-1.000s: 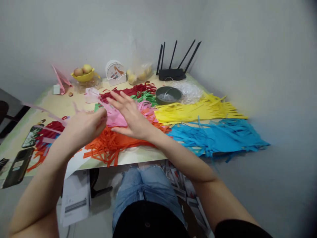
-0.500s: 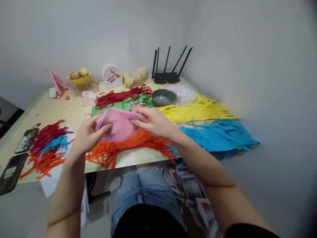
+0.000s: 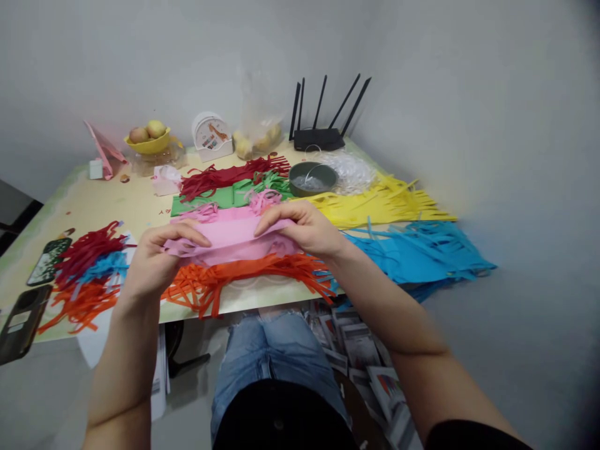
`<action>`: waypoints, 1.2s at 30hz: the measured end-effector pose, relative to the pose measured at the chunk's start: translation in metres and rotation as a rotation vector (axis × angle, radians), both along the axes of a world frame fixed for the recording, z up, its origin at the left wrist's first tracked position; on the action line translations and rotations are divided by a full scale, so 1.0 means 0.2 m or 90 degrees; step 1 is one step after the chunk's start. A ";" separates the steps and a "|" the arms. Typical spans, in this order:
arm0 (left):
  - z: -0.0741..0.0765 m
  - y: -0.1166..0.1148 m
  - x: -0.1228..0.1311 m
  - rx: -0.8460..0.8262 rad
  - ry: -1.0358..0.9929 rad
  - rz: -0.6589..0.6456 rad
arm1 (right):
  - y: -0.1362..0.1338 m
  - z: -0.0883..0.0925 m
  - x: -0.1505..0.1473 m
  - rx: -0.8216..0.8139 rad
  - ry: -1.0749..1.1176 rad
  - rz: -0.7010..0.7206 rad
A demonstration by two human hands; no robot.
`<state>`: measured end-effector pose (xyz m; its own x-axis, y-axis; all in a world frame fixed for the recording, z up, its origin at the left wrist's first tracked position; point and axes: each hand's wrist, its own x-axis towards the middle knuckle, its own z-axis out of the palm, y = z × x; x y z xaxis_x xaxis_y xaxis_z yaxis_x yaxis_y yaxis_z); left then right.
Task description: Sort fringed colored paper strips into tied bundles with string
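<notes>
Stretched between my two hands, just above the table, is a thin pink sheet (image 3: 227,247) that looks like tissue paper. My left hand (image 3: 159,253) pinches its left end, thumb and fingers pressed together. At the other end, my right hand (image 3: 304,230) grips it between thumb and fingers. Behind it lies more pink paper with pink fringe (image 3: 265,201) at its ends. Orange fringed paper (image 3: 253,269) sits just in front of the held sheet. Green fringed paper (image 3: 215,199) and dark red fringed paper (image 3: 234,175) lie farther back.
On the right are yellow fringed paper (image 3: 356,209) and blue fringed paper (image 3: 412,256), beside a dark green bowl (image 3: 300,187). A router (image 3: 319,139) stands at the back. Two phones (image 3: 23,322) and mixed fringe bundles (image 3: 89,275) lie left. The table's front edge is near my lap.
The pink sheet was bunched and raised; now it is drawn out flatter and lower between my hands. My hands have spread slightly apart, uncovering pink fringe behind.
</notes>
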<state>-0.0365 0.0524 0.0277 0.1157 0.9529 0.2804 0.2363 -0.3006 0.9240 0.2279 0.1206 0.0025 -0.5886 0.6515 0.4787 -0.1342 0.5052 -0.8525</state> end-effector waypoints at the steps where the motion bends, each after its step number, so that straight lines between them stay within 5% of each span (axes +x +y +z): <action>1: 0.01 0.00 0.00 0.005 0.011 -0.006 | 0.00 0.01 0.01 0.010 -0.012 0.007; 6: 0.08 -0.02 -0.04 0.093 0.156 -0.092 | 0.01 0.06 0.08 0.133 -0.090 0.051; 11: 0.18 -0.06 -0.08 0.048 0.344 -0.238 | -0.01 0.11 0.10 0.231 -0.170 0.021; 19: 0.13 0.02 0.07 0.059 0.319 -0.071 | -0.10 0.18 0.06 0.389 -0.248 -0.062; 29: 0.18 0.01 0.12 0.047 0.357 -0.094 | -0.11 0.18 0.05 0.067 -0.202 -0.082; 36: 0.07 -0.02 0.08 -0.078 0.045 0.012 | -0.14 0.10 0.02 0.003 -0.056 -0.157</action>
